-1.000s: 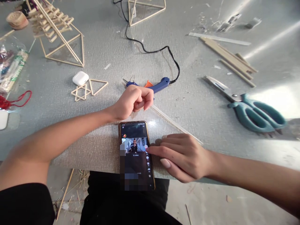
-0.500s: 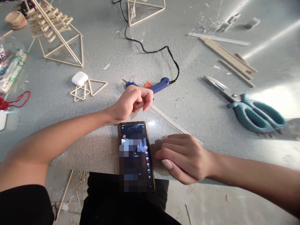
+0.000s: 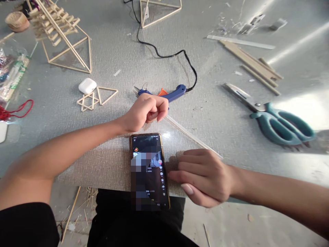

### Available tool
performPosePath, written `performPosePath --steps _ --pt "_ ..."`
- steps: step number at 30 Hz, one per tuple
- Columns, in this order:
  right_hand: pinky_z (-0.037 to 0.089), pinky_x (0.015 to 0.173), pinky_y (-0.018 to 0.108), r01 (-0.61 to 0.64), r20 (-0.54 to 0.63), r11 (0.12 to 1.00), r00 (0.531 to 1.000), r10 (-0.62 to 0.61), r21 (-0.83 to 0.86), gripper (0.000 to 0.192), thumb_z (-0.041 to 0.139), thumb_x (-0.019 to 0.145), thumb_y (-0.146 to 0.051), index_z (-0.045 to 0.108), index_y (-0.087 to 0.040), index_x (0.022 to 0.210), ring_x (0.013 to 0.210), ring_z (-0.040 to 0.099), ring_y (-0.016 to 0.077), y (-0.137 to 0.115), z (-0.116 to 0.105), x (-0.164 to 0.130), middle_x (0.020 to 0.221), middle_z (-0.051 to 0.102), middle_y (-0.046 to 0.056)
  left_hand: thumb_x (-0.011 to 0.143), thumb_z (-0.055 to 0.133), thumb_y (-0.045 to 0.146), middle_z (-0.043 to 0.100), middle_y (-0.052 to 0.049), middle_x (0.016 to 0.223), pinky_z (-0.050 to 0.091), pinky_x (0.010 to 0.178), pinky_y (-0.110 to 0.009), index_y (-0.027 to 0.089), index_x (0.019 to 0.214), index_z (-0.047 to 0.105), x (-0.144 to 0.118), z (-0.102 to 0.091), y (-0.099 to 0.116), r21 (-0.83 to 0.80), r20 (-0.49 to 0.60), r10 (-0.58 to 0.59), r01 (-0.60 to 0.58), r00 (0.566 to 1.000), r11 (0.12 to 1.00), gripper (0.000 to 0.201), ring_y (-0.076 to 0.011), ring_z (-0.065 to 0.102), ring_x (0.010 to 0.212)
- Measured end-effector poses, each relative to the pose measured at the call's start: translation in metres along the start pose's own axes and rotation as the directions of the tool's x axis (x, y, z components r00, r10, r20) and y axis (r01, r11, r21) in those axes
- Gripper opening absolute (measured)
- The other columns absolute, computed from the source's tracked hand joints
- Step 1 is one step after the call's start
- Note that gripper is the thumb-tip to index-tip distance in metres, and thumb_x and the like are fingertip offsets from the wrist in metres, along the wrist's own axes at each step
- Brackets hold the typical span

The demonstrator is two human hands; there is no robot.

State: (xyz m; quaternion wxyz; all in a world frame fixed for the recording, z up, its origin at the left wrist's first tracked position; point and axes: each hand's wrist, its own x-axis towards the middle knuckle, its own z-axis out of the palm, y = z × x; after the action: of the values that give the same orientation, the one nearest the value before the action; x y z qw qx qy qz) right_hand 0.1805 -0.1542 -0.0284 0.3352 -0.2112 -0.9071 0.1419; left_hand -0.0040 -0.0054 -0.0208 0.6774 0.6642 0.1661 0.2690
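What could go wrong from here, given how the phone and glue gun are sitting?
1. The phone juts past the near edge of the table, with the right hand close beside it; a bump might tip it off.
2. The left hand sits right by the glue gun; if that's hot, which I can't tell, it could burn.
3. The cord lies loose; a snag may drag the gun.

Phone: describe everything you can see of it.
The phone lies face up, its lower end jutting past the near edge of the table. It has a gold-coloured rim, and its dark screen is lit, showing small white icons down the right side; part is pixelated. The right hand has a fingertip beside the rim; contact is unclear.
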Motion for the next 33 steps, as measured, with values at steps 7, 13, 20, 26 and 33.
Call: performPosePath --steps 7,13,20,26,33 --pt "0.042 0.051 0.032 0.002 0.022 1.000 1.000 -0.002 -0.026 0.026 0.034 0.102 -0.023 0.058 -0.016 0.103 0.055 0.053 0.0157 0.0008 0.0017 -0.0007 0.064 0.059 -0.001 0.084 0.041 0.027 0.037 0.001 0.050 0.018 0.046 -0.027 0.018 0.056 0.049 0.0003 0.0001 0.0000 -0.014 0.007 0.009 -0.009 1.000 1.000 0.031 -0.0091 0.023 0.044" --pt "0.042 0.052 0.031 0.012 0.041 0.999 0.999 -0.010 -0.030 0.030 0.031 0.104 -0.025 0.060 -0.016 0.100 0.056 0.053 0.0156 0.0012 0.0016 -0.0002 0.063 0.057 -0.001 0.081 0.042 0.024 0.036 0.002 0.047 0.016 0.046 -0.027 0.018 0.055 0.050 0.0007 0.0014 0.0016 -0.025 0.001 0.003 -0.003 1.000 1.000 0.028 -0.0089 0.022 0.043" --pt "0.039 0.051 0.031 0.022 0.036 0.999 0.999 -0.020 -0.043 0.028 0.033 0.103 -0.024 0.060 -0.016 0.102 0.055 0.050 0.0156 0.0006 0.0016 -0.0010 0.063 0.056 -0.001 0.081 0.042 0.023 0.035 0.002 0.046 0.015 0.045 -0.027 0.018 0.055 0.050 0.0009 0.0017 0.0017 -0.035 0.006 0.005 -0.005 1.000 0.999 0.027 -0.0087 0.021 0.043" --pt "0.037 0.053 0.031 0.003 0.090 1.000 0.996 -0.001 -0.024 0.028 0.032 0.104 -0.026 0.059 -0.018 0.099 0.055 0.046 0.0157 0.0023 0.0016 0.0001 0.063 0.051 -0.002 0.081 0.044 0.021 0.036 0.002 0.048 0.017 0.045 -0.026 0.017 0.056 0.050 0.0007 0.0010 0.0012 -0.034 0.005 -0.004 0.005 1.000 0.999 0.026 -0.0081 0.023 0.043" --pt "0.032 0.052 0.033 0.029 0.124 1.000 0.992 -0.028 -0.003 0.017 0.041 0.093 -0.021 0.057 -0.019 0.099 0.053 0.041 0.0164 0.0019 0.0042 0.0005 0.062 0.048 -0.004 0.081 0.045 0.023 0.035 0.003 0.047 0.017 0.045 -0.025 0.017 0.056 0.049 0.0006 0.0014 0.0015 -0.037 0.003 -0.001 0.001 1.000 0.999 0.027 -0.0078 0.022 0.043"
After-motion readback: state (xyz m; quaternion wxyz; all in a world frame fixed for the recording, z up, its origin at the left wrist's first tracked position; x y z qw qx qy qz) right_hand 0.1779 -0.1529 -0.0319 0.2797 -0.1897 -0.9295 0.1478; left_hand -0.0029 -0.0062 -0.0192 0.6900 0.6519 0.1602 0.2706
